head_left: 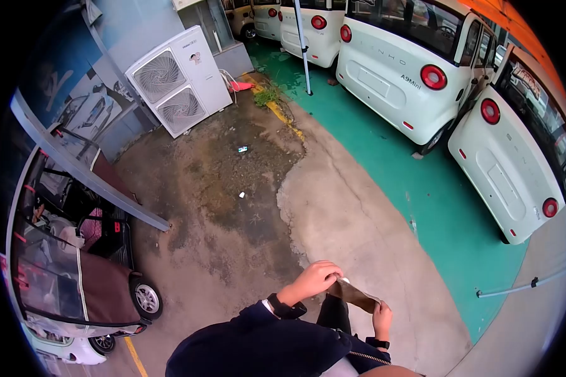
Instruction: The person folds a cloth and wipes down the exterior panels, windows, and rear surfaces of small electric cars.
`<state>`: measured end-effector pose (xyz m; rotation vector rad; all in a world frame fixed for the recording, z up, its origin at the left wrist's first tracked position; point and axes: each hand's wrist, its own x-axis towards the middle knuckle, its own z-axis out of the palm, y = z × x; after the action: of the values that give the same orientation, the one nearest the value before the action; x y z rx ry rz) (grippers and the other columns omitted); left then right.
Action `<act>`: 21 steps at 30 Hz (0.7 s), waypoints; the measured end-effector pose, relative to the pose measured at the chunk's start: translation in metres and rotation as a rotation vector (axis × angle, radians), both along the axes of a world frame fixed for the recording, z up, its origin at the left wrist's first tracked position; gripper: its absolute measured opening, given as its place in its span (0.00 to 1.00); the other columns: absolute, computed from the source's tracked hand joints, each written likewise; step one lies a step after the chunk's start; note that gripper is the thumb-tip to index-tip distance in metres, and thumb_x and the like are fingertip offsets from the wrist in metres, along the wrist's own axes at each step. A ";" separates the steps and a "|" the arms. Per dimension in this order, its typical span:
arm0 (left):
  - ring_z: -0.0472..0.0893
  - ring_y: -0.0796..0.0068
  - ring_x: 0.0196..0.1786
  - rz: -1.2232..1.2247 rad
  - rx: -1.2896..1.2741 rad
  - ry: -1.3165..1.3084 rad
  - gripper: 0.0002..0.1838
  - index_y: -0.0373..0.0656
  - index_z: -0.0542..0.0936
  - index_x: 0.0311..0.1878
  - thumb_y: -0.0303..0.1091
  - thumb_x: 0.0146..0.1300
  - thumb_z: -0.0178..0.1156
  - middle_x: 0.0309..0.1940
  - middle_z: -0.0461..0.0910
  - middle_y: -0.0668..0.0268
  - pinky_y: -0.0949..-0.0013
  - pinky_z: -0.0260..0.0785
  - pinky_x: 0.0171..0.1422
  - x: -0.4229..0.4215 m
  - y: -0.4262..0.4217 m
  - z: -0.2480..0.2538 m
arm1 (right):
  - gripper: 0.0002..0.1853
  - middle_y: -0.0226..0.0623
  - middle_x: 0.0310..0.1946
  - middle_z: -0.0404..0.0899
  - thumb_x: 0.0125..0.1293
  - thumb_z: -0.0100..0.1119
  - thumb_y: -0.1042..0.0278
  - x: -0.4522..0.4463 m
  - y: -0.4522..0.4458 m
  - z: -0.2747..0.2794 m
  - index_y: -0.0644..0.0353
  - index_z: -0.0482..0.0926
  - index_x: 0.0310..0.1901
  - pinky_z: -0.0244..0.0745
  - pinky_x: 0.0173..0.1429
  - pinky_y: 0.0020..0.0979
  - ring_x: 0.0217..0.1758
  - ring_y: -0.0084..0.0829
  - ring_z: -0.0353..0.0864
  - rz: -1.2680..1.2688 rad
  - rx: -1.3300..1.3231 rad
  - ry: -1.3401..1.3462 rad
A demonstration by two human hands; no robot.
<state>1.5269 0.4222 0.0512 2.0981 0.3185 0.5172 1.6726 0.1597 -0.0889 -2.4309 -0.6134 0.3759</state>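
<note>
- Head view, left hand (321, 279): fingers curled, thumb and fingertips closed in a pinch on the left end of a brown cloth strip (358, 296). A black wristband (287, 306) is fitted at the wrist, next to the cuff of a dark navy jacket (258, 345).
- Head view, right hand (382, 319): fingers bent and closed on the opposite end of the same strip, lower and further right. A black band (377, 343) sits at this wrist.
- Head view, brown cloth strip: suspended between both hands, above the pale concrete (339, 207) — it slopes down from left hand to right hand. A small whitish part shows at its upper left end; its exact nature cannot be told.
- Head view, ground ahead: two small white scraps lie apart on the dark, stained paving (214, 213).
- Head view, upper left: a two-fan outdoor air-conditioner unit (198, 78) stands near the wall; a red object (239, 85) lies just beside it, near a patch of green weeds (267, 96).
- Head view, left: a covered vehicle (107, 279) with a brown lower panel and clear sheeting; a slanted grey metal post (107, 179) meets the ground beside it.
- Head view, right: white minivans (390, 75) are parked in a row, rear ends facing the camera — most stand on green-painted floor (421, 195).
</note>
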 end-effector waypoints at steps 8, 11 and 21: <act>0.81 0.64 0.35 0.306 -0.028 0.107 0.10 0.38 0.81 0.42 0.21 0.57 0.55 0.33 0.81 0.58 0.67 0.73 0.40 0.134 0.113 0.053 | 0.13 0.58 0.32 0.80 0.68 0.49 0.66 0.209 0.162 0.087 0.65 0.80 0.43 0.75 0.38 0.42 0.35 0.53 0.82 0.090 0.265 0.108; 0.80 0.66 0.32 0.415 -0.022 0.089 0.15 0.39 0.80 0.47 0.20 0.56 0.55 0.38 0.80 0.58 0.66 0.73 0.38 0.175 0.149 0.052 | 0.14 0.47 0.29 0.83 0.70 0.47 0.68 0.268 0.211 0.100 0.65 0.79 0.49 0.76 0.37 0.33 0.31 0.33 0.84 0.109 0.476 0.256; 0.81 0.49 0.41 0.164 0.321 0.362 0.11 0.43 0.80 0.46 0.26 0.60 0.56 0.41 0.79 0.57 0.53 0.75 0.46 0.348 0.297 -0.042 | 0.15 0.35 0.37 0.83 0.75 0.43 0.68 0.410 0.366 0.139 0.69 0.77 0.51 0.73 0.44 0.24 0.36 0.23 0.81 0.063 0.876 0.470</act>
<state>1.8754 0.7190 0.0097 2.4932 0.6566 0.2931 2.0822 0.5255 0.0504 -1.4282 -0.4966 0.5419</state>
